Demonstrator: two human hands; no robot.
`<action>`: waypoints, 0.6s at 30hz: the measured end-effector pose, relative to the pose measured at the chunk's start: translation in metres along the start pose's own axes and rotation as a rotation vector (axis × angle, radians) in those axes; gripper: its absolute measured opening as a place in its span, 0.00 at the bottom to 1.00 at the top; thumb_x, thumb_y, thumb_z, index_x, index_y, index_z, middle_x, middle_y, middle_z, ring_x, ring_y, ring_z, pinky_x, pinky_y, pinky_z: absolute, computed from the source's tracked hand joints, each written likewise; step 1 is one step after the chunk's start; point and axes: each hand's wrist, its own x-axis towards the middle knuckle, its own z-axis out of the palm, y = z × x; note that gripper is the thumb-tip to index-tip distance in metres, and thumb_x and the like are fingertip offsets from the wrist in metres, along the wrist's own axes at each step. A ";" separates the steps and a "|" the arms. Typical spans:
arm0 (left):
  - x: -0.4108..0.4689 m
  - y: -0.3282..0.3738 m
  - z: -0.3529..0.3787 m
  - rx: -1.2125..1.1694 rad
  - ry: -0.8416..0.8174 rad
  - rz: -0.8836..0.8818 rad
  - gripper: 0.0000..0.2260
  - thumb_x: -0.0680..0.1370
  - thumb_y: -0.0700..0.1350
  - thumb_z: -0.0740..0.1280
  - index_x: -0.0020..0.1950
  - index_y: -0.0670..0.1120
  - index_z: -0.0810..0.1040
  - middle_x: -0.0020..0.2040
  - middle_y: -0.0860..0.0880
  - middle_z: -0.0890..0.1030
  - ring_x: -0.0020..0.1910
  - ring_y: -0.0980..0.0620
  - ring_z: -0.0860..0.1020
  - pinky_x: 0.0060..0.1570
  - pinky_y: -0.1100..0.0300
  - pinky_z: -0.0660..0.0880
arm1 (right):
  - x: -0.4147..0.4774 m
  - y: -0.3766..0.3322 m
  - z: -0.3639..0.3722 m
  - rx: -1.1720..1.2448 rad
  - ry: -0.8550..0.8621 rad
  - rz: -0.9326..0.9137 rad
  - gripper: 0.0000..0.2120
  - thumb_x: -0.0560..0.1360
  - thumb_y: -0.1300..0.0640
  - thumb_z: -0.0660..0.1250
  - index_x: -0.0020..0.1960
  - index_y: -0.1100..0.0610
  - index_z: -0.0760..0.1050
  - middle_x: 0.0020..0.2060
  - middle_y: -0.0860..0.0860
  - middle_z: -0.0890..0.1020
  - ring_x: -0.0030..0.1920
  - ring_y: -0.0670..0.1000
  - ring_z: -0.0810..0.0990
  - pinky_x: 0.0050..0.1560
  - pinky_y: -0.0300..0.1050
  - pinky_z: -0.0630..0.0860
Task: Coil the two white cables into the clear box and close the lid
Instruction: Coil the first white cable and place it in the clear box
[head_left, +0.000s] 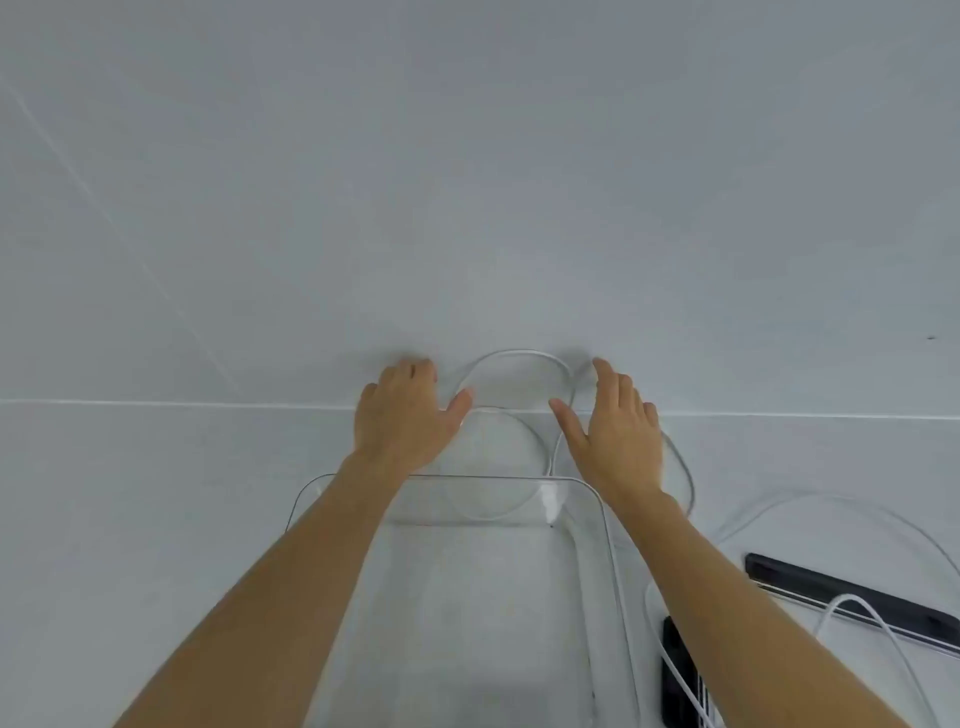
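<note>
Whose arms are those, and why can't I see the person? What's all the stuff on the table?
There is only one picture, and it comes from a camera worn on the person's head. It looks forward and down, so you see what they see: their own two bare arms reaching out, not their face. No robot here.

The left hand and the right hand lie open on a white table, one on each side of a looped white cable. The fingers are straight and neither hand grips anything.

Nearer the person stands a clear box with no lid on it. To the right lie more white cable and two black pieces; I can't tell what those are.
</note>
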 end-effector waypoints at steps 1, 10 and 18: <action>0.001 -0.001 0.000 -0.012 -0.044 -0.029 0.22 0.76 0.61 0.58 0.55 0.43 0.73 0.54 0.47 0.77 0.53 0.45 0.74 0.52 0.51 0.68 | 0.000 0.001 0.002 0.019 -0.011 0.023 0.29 0.76 0.43 0.59 0.68 0.62 0.63 0.55 0.59 0.77 0.54 0.59 0.76 0.54 0.53 0.70; 0.009 -0.007 0.007 -0.141 -0.323 -0.207 0.14 0.76 0.57 0.60 0.44 0.46 0.73 0.41 0.50 0.75 0.44 0.46 0.75 0.41 0.56 0.68 | 0.002 0.008 0.018 0.091 -0.187 0.159 0.25 0.76 0.44 0.60 0.65 0.61 0.66 0.59 0.57 0.74 0.57 0.58 0.75 0.54 0.50 0.70; 0.010 -0.006 0.009 -0.098 -0.429 -0.166 0.10 0.77 0.48 0.60 0.39 0.45 0.70 0.42 0.45 0.76 0.41 0.44 0.73 0.41 0.56 0.67 | 0.005 0.011 0.021 0.231 -0.363 0.225 0.18 0.76 0.46 0.62 0.54 0.61 0.73 0.52 0.54 0.75 0.52 0.56 0.75 0.56 0.52 0.72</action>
